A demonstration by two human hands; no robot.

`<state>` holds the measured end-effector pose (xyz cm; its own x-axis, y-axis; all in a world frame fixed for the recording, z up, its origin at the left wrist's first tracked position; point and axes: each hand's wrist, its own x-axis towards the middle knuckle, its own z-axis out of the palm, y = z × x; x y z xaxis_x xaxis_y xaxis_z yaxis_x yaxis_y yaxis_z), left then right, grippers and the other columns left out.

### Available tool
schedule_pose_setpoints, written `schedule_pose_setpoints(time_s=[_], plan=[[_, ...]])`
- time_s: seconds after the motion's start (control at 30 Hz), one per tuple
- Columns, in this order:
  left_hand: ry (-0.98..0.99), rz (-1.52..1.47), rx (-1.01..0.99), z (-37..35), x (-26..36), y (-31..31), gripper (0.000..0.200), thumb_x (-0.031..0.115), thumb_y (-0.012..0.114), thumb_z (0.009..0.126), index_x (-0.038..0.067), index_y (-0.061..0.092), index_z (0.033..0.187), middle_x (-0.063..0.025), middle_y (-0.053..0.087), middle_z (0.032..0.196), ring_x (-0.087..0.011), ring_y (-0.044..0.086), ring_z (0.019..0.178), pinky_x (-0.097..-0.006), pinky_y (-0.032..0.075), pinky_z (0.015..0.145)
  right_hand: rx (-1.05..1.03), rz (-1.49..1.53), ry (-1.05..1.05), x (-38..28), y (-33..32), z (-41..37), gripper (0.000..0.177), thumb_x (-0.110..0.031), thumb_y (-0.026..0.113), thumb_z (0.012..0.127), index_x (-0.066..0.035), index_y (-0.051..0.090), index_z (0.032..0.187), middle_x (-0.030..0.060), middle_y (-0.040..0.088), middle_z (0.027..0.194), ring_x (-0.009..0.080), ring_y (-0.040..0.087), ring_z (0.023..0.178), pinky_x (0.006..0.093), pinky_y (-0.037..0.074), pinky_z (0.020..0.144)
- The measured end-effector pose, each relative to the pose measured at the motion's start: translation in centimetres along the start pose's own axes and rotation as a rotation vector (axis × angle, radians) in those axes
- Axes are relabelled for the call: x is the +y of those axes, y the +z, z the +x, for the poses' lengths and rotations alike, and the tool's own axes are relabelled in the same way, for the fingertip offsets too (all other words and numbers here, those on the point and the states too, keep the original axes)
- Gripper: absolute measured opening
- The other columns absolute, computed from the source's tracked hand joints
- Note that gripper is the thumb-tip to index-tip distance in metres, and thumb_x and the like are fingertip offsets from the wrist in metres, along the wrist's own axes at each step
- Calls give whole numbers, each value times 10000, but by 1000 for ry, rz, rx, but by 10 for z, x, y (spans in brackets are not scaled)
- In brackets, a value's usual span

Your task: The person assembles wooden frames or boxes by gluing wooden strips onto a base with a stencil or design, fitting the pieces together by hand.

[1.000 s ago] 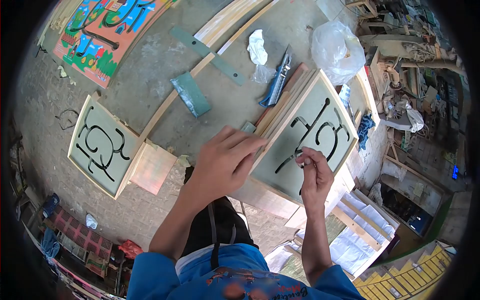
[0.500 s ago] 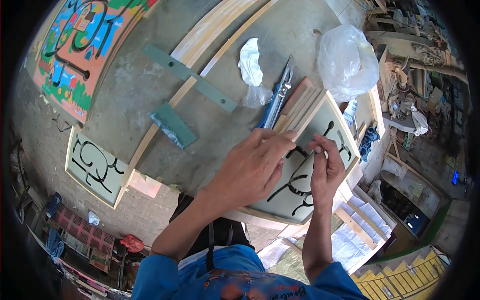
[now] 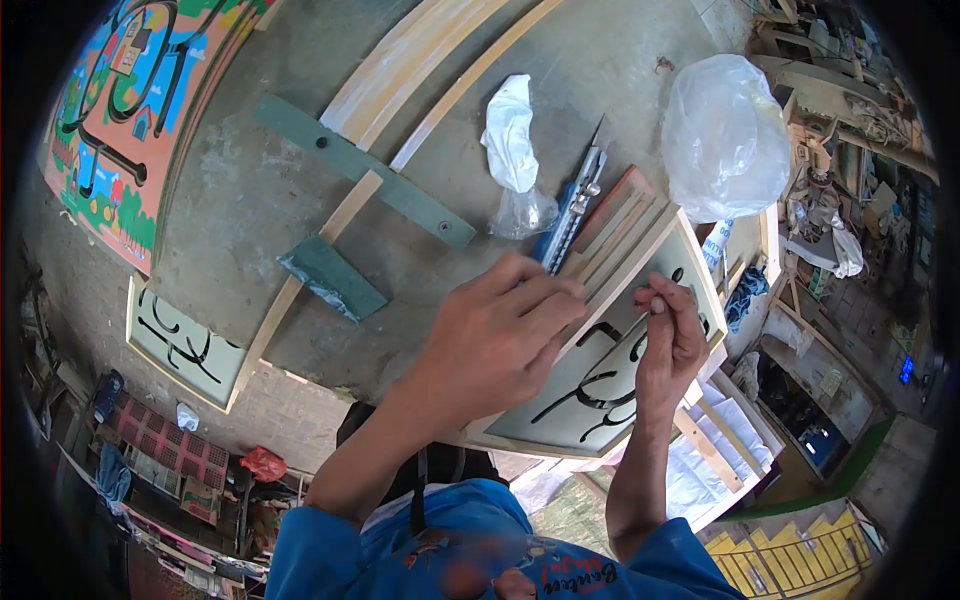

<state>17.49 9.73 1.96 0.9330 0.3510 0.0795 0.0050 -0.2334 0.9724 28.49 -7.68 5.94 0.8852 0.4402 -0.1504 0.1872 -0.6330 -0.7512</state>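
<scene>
My left hand (image 3: 505, 330) is curled above the near end of a framed pale panel (image 3: 545, 410), fingers bent toward the thumb beside the frame's wooden edge. Whatever may be inside those fingers is hidden. Over the same panel, my right hand (image 3: 672, 345) has its thumb and fingertips pinched together. A thin line runs from near that pinch across the panel, too fine to name. Black curved strokes (image 3: 600, 392) show on the panel's face. Wooden strips (image 3: 618, 235) lie along its far side, next to a metal caliper-like tool (image 3: 575, 205) with a blue part.
A clear plastic bag (image 3: 725, 140), crumpled white plastic (image 3: 510, 130), a long green bar (image 3: 370, 170) and a green block (image 3: 333, 278) lie on the grey table (image 3: 240, 170). A colourful board (image 3: 130, 120) sits at far left. Another framed panel (image 3: 185, 345) stands below it.
The view has shifted slightly, so the bag and tools sit a little further right. My left hand has lifted slightly off the strips; my right hand keeps its pinch.
</scene>
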Motion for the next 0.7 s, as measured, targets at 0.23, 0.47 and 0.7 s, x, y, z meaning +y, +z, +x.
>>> schedule_pose_setpoints(time_s=[0.23,0.47,0.7], plan=[[-102,-77,0,-58,-2,-16,272,-88,613,638,33,653,879,-72,725,1011,-260,637,821,-336,523,675,17,20,12,1,2,-1,240,26,486,942,34,637,1128,86,636,933,128,584,873,259,466,804],[-128,-112,46,-108,-3,-17,190,-65,598,620,52,627,767,-56,741,959,-232,621,774,-321,517,650,60,-1,12,2,4,0,246,-27,502,957,47,643,1144,79,656,939,119,583,879,261,472,826],[-138,-87,128,-161,-2,-26,225,-82,569,572,32,620,758,-62,729,889,-231,611,729,-320,523,590,89,-74,-2,-7,5,-18,227,-100,536,989,30,652,1134,71,675,905,116,605,875,259,475,827]])
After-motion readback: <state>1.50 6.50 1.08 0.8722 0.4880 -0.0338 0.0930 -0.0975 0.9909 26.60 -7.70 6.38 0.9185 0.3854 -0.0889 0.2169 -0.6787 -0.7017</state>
